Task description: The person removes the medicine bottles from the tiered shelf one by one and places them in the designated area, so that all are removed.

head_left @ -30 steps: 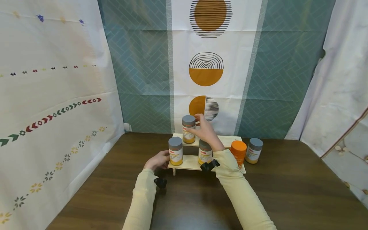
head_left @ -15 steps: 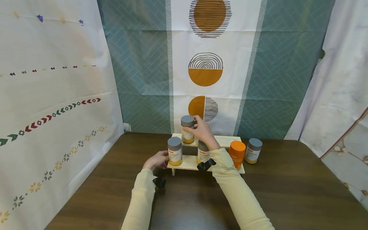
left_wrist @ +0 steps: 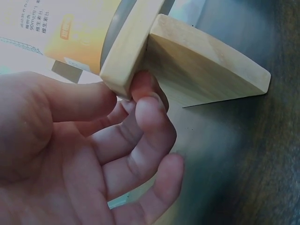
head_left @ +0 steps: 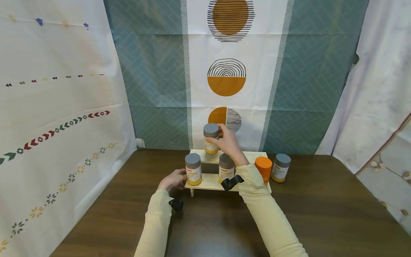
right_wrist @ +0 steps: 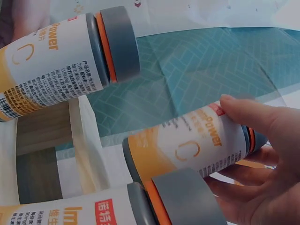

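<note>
Head view shows the right hand [head_left: 228, 141] gripping a grey-lidded bottle labelled C [head_left: 210, 146] at mid-frame, over the upper board of a two-tier wooden rack [head_left: 210, 182]. Lower left of it, the left hand [head_left: 172, 180] pinches the lower board's end. An orange bottle [head_left: 264, 168] stands on that board, right of centre.
</note>
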Tool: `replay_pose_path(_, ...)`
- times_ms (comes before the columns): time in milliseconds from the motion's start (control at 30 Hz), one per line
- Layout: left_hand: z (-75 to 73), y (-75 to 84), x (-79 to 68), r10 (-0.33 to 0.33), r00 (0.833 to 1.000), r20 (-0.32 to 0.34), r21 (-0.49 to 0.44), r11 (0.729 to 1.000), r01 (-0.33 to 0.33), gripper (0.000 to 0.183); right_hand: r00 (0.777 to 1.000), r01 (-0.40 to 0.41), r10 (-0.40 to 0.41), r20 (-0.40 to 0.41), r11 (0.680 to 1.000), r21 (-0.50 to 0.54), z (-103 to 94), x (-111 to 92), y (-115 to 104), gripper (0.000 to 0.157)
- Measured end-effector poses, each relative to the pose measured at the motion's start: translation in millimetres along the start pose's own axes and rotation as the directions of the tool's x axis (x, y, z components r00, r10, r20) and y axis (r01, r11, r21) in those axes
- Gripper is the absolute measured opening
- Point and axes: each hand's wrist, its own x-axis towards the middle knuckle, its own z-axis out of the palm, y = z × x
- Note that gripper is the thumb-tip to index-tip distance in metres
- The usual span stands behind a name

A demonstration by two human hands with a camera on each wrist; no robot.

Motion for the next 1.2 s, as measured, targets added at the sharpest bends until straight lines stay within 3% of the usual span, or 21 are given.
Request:
replay_pose_path(233,-1.3,0.3,0.4,0.002,1.0,0.012,0.001,1.0,-0.002,0.047,1.0,-0.015,0.015,0.008,0.999,0.046,-8.1,-2,-1,0.06)
replay_pose_path(700,-1.3,2.3,-1.1,0.002,1.0,0.013,0.0,1.0,-0.002,0.049,0.998,-0.009,0.017,-0.062,0.992,0.123,-28.0,-10,-3,0.065)
replay_pose_path(1200,-1.4,0.9,1.2,-0.006,1.0,0.017,-0.017,1.0,0.006,0.049,0.995,-0.048,0.055,-0.081,0.995,0.088,-48.2,-16,6,0.067)
